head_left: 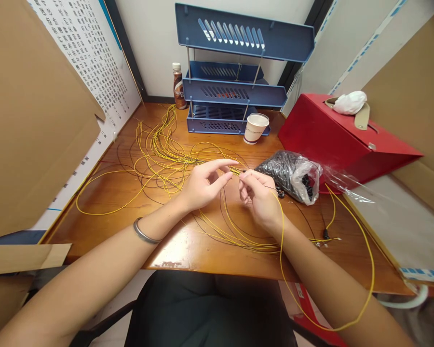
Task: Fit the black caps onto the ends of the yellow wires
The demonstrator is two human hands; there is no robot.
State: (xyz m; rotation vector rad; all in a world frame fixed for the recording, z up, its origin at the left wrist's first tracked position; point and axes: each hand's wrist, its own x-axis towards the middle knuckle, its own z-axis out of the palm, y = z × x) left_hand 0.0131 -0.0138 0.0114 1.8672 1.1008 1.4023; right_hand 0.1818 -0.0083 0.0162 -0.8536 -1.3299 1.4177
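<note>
My left hand is above the middle of the table, thumb and fingers apart, with nothing seen between them. Close by on the right, my right hand is closed in a pinch at the end of a thin wire; the exact tip is too small to make out. A yellow wire comes over the back of this hand and loops down across my right forearm. Behind and beneath both hands lies a loose bundle of yellow and black wires. A clear plastic bag of small black parts lies right of my right hand.
A blue tiered rack stands at the back, with a paper cup before it and a drink bottle left of it. A red box is at right. A small black part sits on wires. Cardboard borders the left.
</note>
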